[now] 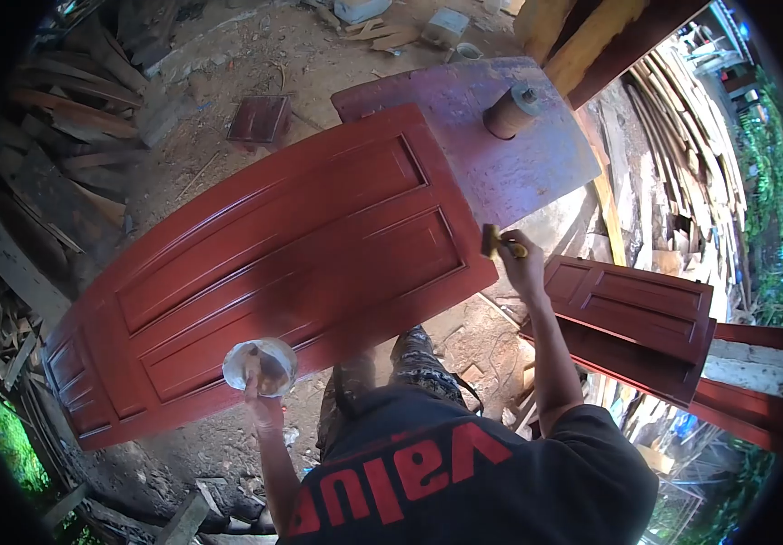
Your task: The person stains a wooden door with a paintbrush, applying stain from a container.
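Observation:
A large red-brown panelled wooden door (pixel 292 218) lies across in front of me, its surface glossy. My left hand (pixel 264 404) grips a round white bowl (pixel 278 354) by its rim, close over the door's near edge. Brownish stains show inside the bowl. In my right hand (pixel 523 268) is a paintbrush (pixel 491 242), held by its yellowish handle. The dark bristle end is right at the door's right end.
A purple-stained board (pixel 537 173) carries a rusty can (pixel 511 111) beyond the door. At right stands a red panelled cabinet (pixel 632 309). Scrap wood (pixel 74 136) is heaped at left, and long planks (pixel 700 127) are stacked at right. A red square block (pixel 260 120) sits on the dirt floor.

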Available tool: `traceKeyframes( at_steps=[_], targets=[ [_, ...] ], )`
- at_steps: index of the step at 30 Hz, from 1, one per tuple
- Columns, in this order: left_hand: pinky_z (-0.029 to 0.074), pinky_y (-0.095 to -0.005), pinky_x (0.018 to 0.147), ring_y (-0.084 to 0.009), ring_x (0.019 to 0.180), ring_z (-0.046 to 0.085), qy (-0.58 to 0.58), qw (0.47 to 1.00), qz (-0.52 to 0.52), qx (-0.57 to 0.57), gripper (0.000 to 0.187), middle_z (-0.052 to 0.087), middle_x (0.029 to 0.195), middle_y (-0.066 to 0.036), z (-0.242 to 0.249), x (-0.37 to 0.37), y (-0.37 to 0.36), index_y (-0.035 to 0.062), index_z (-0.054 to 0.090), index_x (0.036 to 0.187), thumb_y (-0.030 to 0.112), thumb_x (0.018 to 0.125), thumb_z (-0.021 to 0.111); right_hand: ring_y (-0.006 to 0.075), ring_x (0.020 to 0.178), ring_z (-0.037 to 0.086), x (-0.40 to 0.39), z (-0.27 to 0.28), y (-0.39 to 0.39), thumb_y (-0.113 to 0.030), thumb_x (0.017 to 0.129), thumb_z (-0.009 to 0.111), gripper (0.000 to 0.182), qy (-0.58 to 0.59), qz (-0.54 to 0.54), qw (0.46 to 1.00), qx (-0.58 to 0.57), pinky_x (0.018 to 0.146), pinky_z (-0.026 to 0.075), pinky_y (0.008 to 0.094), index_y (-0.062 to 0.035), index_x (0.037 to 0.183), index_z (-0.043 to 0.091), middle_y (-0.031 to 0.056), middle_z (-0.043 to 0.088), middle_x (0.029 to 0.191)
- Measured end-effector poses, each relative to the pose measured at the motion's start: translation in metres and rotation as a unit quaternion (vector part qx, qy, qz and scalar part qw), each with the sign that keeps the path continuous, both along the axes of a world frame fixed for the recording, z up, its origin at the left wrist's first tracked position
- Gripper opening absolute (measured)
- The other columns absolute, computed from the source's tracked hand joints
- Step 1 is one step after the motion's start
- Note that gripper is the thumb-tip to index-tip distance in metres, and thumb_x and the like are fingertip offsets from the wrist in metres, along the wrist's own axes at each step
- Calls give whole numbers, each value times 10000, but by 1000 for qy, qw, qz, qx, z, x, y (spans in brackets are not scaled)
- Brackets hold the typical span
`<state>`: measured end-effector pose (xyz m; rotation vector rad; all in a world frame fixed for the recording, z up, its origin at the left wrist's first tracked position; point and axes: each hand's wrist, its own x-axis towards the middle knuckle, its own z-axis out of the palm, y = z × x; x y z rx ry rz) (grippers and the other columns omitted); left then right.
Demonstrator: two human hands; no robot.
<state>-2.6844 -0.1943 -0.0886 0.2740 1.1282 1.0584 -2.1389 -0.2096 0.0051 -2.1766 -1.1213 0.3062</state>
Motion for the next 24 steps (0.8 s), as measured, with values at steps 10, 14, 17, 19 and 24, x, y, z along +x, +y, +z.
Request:
traceKeyframes(
  at_steps=[10,14,17,19,24],
  targets=[
    [451,-471,1046,-260,1291,498,-1,1000,-6,-12,633,491,1419,-91,11,46,-4,81,404,1463,336,928,626,400,947,608,8,-58,0,-114,863,618,239,-94,151,969,-171,806,484,498,-43,1087,577,159,607,1090],
    [439,-459,1061,-253,1289,501,-1,1000,0,4,644,500,1413,-89,13,64,-11,78,401,1468,324,922,637,332,1116,555,28,-98,16,-150,854,662,655,-217,202,920,-254,875,487,493,-90,1452,402,84,402,1518],
    [454,-457,1039,-253,1267,519,22,1000,-6,1,644,519,1398,-84,20,75,-19,87,414,1459,335,910,638,323,1188,515,33,-111,15,-140,848,675,774,-243,258,879,-318,913,473,453,-97,1533,315,64,272,1612],
    [437,-429,1058,-244,1275,516,9,1000,10,-13,652,527,1386,-100,22,84,-26,61,396,1467,319,920,641,318,1175,519,37,-120,7,-153,845,679,781,-252,264,876,-315,905,472,458,-107,1534,314,63,274,1612],
    [439,-431,1054,-249,1274,521,11,999,40,-20,645,526,1391,-104,20,107,-40,52,397,1461,318,924,637,319,1152,524,28,-111,-19,-256,829,712,698,-226,303,868,-323,873,469,463,-91,1445,429,79,409,1513]
  ],
)
